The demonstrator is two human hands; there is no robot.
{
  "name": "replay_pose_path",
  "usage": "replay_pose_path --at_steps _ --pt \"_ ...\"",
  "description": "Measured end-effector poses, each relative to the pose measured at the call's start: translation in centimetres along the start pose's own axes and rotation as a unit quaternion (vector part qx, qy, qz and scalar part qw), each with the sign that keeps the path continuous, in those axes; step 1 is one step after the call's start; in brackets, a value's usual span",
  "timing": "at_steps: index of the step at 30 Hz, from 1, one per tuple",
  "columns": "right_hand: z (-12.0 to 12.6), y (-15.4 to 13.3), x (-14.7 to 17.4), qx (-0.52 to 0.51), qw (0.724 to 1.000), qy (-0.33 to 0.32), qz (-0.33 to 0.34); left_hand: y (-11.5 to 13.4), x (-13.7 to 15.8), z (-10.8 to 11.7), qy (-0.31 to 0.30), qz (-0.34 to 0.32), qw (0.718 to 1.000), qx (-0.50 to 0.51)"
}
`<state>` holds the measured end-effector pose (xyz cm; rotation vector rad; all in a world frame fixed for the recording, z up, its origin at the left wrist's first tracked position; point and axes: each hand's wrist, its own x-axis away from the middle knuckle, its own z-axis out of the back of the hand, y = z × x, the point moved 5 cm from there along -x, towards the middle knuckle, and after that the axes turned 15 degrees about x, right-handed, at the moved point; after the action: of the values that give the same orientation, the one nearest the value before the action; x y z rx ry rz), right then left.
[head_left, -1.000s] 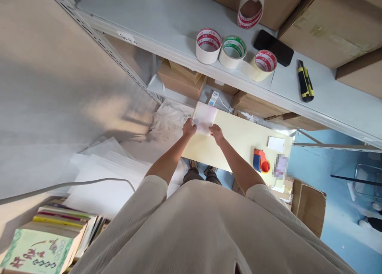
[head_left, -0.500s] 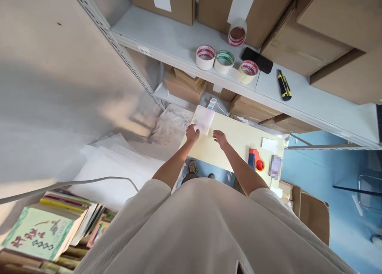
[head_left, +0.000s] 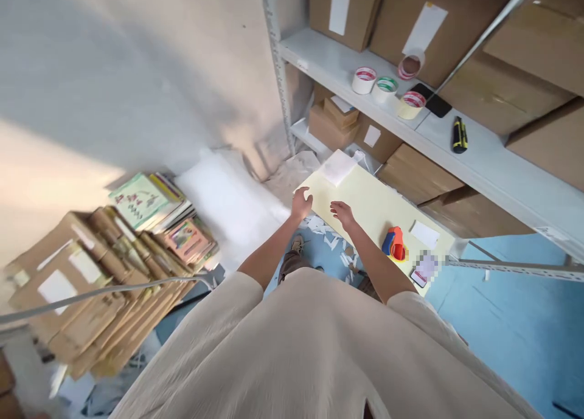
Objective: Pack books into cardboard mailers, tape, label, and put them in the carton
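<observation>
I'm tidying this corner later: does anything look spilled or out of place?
Yes: white scraps lie strewn on the blue floor beside the pale table. They look odd because they are loose and scattered, like spilled litter.

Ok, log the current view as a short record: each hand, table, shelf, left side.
Left hand: open, empty, by the table's near left corner
Right hand: open, empty, by the near edge
Table: pale flat packet at far left; orange-and-blue tape dispenser and white card toward the right
Shelf: four tape rolls, yellow-and-black cutter
Left side: books, cardboard
</observation>
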<state>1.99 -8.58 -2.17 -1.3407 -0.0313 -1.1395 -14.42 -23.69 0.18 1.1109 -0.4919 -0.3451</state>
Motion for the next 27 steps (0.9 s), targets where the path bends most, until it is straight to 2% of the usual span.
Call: replay_pose_path --at_steps 5,11,19,27 --pt "-5.4 -1.4 3.1 0.054 0.996 -0.066 0.039 -2.0 5.8 6.5 0.096 0.024 0.995 0.025" --pt "-14.0 -4.0 7.2 0.115 0.977 -0.155 0.096 -5.8 13.0 15.9 0.187 0.061 0.979 0.060" --pt "-27.5 -4.9 15.4 0.186 0.927 -0.279 0.166 -11.9 21.9 28.4 0.330 0.080 0.937 0.087" --pt "-42.8 -3.1 24.6 0.241 0.891 -0.337 0.184 -20.2 31.1 40.8 0.397 0.118 0.906 0.084"
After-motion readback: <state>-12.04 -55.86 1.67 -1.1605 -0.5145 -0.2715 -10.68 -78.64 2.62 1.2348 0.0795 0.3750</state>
